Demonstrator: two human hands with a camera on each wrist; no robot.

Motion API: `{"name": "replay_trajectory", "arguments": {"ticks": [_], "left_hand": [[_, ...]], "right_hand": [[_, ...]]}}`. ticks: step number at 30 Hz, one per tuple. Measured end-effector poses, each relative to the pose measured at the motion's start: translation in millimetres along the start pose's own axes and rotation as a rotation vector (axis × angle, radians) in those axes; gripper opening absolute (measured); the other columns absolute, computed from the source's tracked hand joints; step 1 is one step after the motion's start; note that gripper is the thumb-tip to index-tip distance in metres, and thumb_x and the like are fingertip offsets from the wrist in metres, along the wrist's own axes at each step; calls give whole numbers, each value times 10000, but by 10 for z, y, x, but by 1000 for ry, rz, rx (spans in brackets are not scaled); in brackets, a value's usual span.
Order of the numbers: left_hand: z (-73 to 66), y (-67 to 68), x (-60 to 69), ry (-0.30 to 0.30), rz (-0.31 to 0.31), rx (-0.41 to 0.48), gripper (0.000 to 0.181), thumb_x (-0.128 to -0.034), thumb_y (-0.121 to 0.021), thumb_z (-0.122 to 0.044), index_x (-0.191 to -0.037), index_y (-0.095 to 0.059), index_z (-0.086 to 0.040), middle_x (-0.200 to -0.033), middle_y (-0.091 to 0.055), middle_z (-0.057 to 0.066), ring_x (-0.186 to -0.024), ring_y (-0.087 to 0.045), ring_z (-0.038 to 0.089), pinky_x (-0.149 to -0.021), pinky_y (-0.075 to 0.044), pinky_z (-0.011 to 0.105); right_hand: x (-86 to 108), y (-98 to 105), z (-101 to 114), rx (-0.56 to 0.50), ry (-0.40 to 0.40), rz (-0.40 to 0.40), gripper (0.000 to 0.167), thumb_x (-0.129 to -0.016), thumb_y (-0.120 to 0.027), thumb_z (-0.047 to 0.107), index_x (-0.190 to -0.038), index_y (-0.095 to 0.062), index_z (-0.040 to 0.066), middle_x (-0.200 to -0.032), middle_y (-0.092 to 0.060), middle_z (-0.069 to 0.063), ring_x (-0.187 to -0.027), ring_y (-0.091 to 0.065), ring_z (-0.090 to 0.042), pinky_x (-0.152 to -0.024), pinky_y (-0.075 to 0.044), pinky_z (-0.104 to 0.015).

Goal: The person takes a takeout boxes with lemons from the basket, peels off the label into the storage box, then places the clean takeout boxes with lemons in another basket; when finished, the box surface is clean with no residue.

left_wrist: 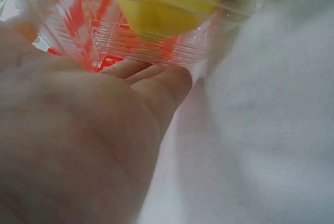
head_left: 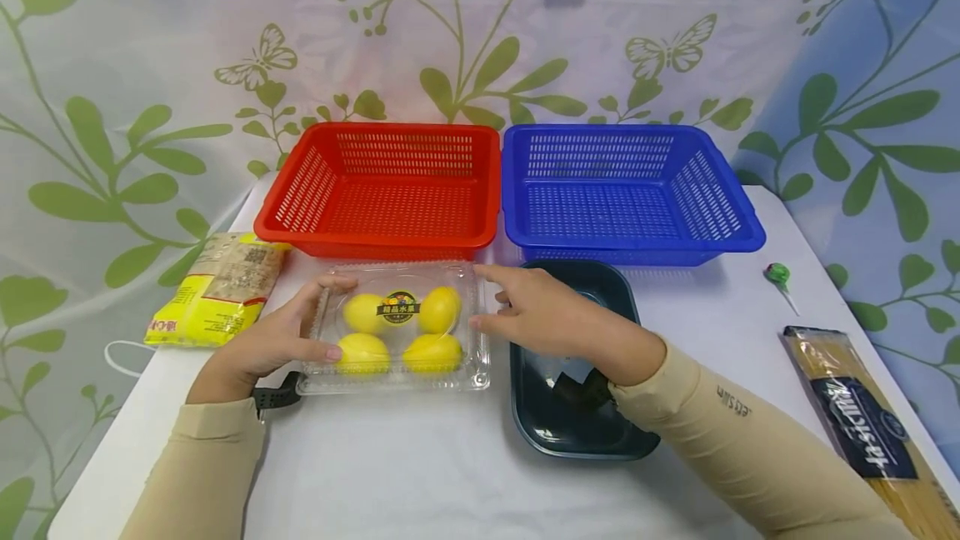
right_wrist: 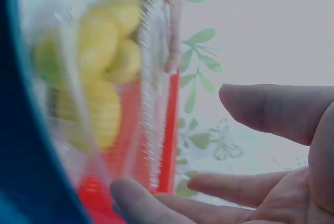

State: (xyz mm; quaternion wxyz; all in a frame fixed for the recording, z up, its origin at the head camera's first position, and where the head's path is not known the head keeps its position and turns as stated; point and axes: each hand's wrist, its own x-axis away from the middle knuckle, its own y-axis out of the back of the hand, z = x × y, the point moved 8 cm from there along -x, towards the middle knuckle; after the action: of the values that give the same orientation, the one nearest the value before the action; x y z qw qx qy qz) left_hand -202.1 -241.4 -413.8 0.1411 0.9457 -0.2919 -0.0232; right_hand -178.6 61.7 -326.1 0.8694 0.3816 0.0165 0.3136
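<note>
A clear plastic fruit box [head_left: 474, 336] with several lemons [head_left: 432, 353] inside and a dark round label [head_left: 398, 307] on its lid lies in front of the red basket. My left hand [head_left: 266, 344] holds the box by its left side, thumb at the near corner and fingers toward the far one. In the left wrist view, fingers [left_wrist: 162, 85] lie close against the ribbed plastic wall. At the box's right side is my right hand [head_left: 551, 311], index finger stretched to the far corner and thumb apart. The right wrist view shows those fingers [right_wrist: 235, 187] spread, holding nothing.
Behind stand a red basket [head_left: 375, 242] and a blue basket [head_left: 637, 245]. A dark tray [head_left: 577, 436] sits under the right forearm. At left lies a yellow food bag [head_left: 225, 286]; at right, a green lollipop [head_left: 777, 273] and a pasta pack [head_left: 862, 423].
</note>
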Motion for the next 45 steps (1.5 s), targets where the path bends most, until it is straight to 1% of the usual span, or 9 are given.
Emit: {"name": "replay_trajectory", "arguments": {"ticks": [3, 7, 9, 13, 18, 24, 27, 33, 45], "left_hand": [[2, 1, 6, 1, -3, -3, 860, -817, -839, -43, -1531, -359, -32, -1647, -293, 143, -1561, 68, 328, -1138, 82, 755], [-4, 2, 20, -5, -2, 3, 850, -818, -835, -32, -1524, -361, -29, -1642, -289, 160, -1561, 80, 334, -1136, 91, 752], [-11, 3, 25, -8, 0, 10, 848, -819, -832, -22, -1521, -356, -17, -1641, -285, 170, -1560, 74, 342, -1134, 89, 753], [-20, 8, 22, -8, 2, 9, 834, -825, -828, -17, -1516, -361, -15, -1643, -283, 175, -1560, 68, 341, -1135, 87, 750], [-12, 18, 21, 4, -2, 1, 824, -829, -829, -35, -1518, -378, -46, -1653, -277, 153, -1562, 74, 336, -1137, 80, 752], [-11, 27, 33, 8, -10, -9, 822, -834, -825, -54, -1519, -370, -39, -1647, -276, 127, -1553, 45, 348, -1130, 73, 766], [-10, 24, 42, 7, -10, -4, 816, -839, -818, -49, -1516, -364, -39, -1648, -269, 126, -1554, 54, 348, -1126, 73, 772], [-15, -3, 40, 6, -11, -4, 808, -842, -816, -49, -1517, -371, -58, -1645, -267, 127, -1553, 27, 346, -1143, 44, 752], [-7, -13, 8, 6, -12, -20, 812, -832, -829, -75, -1515, -391, -104, -1642, -274, 100, -1550, 9, 333, -1145, 60, 751]], "right_hand": [[-65, 106, 91, 71, 63, -56, 606, -1021, -722, 292, -1546, -525, 64, -1457, -604, -123, -1244, -634, -325, -923, -587, -437], [-199, 156, 207, 192, 129, -120, 397, -1023, -722, 267, -1349, -699, 40, -1215, -715, -61, -1093, -655, -249, -903, -584, -366], [-271, 151, 251, 242, 145, -136, 315, -1024, -726, 256, -1256, -742, 43, -1106, -723, -34, -1019, -645, -211, -894, -573, -330], [-412, 121, 326, 268, 172, -132, 211, -1011, -747, 213, -1146, -768, 52, -988, -700, -2, -918, -618, -172, -842, -560, -279], [-589, 67, 435, 257, 184, -77, 190, -993, -770, 181, -1132, -763, 52, -960, -674, -9, -897, -608, -178, -820, -545, -260], [-823, -48, 561, 258, 157, 26, 132, -1001, -754, 172, -1106, -741, 92, -965, -659, -19, -924, -594, -177, -825, -523, -248], [-941, -137, 607, 285, 158, 68, 107, -989, -770, 185, -1062, -742, 112, -953, -675, 8, -911, -601, -161, -811, -516, -242], [-1055, -315, 684, 378, 164, 143, 187, -950, -821, 234, -1053, -750, 95, -943, -687, 41, -881, -607, -155, -779, -511, -243], [-1060, -412, 692, 428, 120, 127, 204, -935, -842, 258, -985, -723, 100, -862, -669, 26, -796, -611, -153, -696, -518, -222]]}}
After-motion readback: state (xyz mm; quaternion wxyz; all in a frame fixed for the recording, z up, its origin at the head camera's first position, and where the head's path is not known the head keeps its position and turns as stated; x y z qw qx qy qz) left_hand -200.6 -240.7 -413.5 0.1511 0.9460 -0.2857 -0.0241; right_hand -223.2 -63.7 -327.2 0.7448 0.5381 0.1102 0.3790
